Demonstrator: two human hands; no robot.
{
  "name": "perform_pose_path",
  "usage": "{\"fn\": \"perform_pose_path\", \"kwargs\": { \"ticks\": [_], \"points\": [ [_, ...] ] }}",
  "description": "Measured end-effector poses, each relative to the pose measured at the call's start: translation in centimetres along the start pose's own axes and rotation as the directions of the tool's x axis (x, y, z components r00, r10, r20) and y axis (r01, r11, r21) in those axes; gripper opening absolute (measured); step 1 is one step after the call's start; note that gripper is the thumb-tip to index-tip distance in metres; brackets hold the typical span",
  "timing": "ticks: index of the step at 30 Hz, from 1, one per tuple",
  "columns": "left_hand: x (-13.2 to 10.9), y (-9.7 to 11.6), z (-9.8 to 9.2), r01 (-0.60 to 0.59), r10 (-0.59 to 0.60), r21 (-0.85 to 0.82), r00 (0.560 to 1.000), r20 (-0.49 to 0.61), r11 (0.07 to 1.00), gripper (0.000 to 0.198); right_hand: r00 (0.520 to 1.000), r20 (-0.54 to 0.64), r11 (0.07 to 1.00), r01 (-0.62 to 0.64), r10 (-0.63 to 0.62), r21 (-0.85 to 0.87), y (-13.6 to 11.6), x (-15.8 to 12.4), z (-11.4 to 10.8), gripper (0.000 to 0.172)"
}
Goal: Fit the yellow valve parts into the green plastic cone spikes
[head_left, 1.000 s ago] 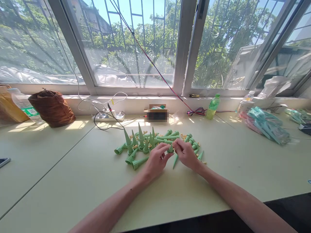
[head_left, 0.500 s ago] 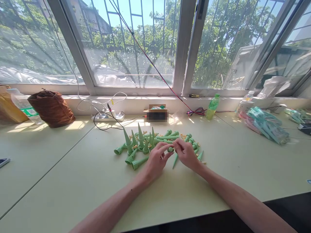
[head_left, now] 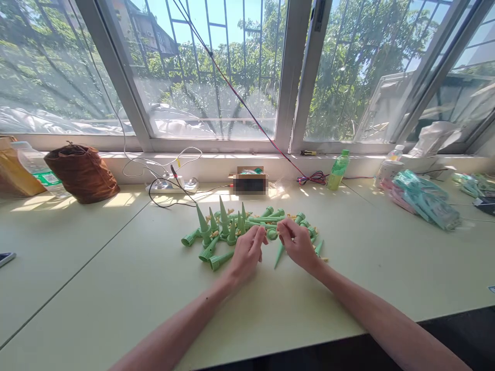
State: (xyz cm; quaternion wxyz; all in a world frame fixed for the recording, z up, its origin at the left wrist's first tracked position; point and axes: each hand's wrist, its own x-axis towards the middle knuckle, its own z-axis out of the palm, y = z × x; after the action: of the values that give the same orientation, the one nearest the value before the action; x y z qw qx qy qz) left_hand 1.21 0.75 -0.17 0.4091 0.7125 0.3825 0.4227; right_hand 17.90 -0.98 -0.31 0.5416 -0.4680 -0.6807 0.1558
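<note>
A pile of green plastic plant-watering spikes [head_left: 224, 221] lies in the middle of the table, some standing points up, with small tan pieces scattered among them. My left hand [head_left: 249, 251] is closed in a pinch at the pile's near side; what its fingertips hold, if anything, is too small to make out. My right hand [head_left: 298, 243], a little to the right, pinches a tiny tan piece [head_left: 279, 233]. Between the two hands shows a round green spike end [head_left: 272, 235]. A pointed green tip [head_left: 278, 256] juts out below the right fingers.
Behind the pile are a small open box [head_left: 250, 171], a power strip [head_left: 172, 184] with cables, and a green bottle [head_left: 340, 170]. A brown cloth bag [head_left: 82, 172] stands left. Teal plastic packets [head_left: 427, 198] lie right. Windows run along the back.
My left hand has let go of the round green spike end and drawn slightly left, its fingers now pinched together. My right hand has barely moved.
</note>
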Motion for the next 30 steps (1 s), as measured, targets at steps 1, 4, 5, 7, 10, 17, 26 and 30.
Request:
{"fn": "perform_pose_path", "kwargs": {
  "ticks": [1, 4, 5, 7, 10, 17, 26, 30],
  "points": [
    [0.0, 0.1, 0.0, 0.017, -0.017, -0.001, 1.000, 0.011, 1.000, 0.056, 1.000, 0.009, 1.000, 0.003, -0.003, 0.004, 0.0, 0.0, 0.0, 0.031],
    [0.1, 0.2, 0.0, 0.072, -0.071, -0.008, 0.995, 0.072, 0.997, 0.062, 0.999, 0.029, 1.000, 0.015, -0.015, 0.006, -0.1, 0.0, 0.0, 0.031],
    [0.1, 0.2, 0.0, 0.092, -0.090, -0.015, 0.991, 0.094, 0.996, 0.064, 0.999, 0.032, 1.000, 0.018, -0.018, 0.005, -0.1, -0.1, 0.0, 0.030],
    [0.2, 0.2, -0.1, 0.136, -0.131, -0.026, 0.982, 0.139, 0.990, 0.068, 0.999, 0.036, 1.000, 0.021, -0.021, 0.008, -0.1, -0.1, 0.0, 0.030],
    [0.2, 0.3, -0.1, 0.200, -0.186, -0.059, 0.963, 0.193, 0.978, 0.072, 0.999, 0.048, 1.000, 0.018, -0.019, 0.021, 0.0, -0.1, 0.1, 0.030],
    [0.1, 0.9, -0.3, 0.253, -0.220, -0.120, 0.946, 0.237, 0.960, 0.071, 0.998, 0.058, 1.000, 0.013, -0.015, 0.025, 0.2, -0.1, 0.1, 0.029],
    [0.1, -0.4, -0.5, 0.162, -0.128, -0.130, 0.963, 0.235, 0.978, 0.058, 0.998, 0.057, 0.999, 0.031, -0.031, 0.014, 0.1, 0.0, 0.1, 0.032],
    [0.1, -0.5, -0.5, 0.129, -0.103, -0.112, 0.972, 0.211, 0.985, 0.053, 0.998, 0.061, 0.999, 0.031, -0.030, -0.009, 0.1, 0.0, 0.0, 0.033]
  ]
}}
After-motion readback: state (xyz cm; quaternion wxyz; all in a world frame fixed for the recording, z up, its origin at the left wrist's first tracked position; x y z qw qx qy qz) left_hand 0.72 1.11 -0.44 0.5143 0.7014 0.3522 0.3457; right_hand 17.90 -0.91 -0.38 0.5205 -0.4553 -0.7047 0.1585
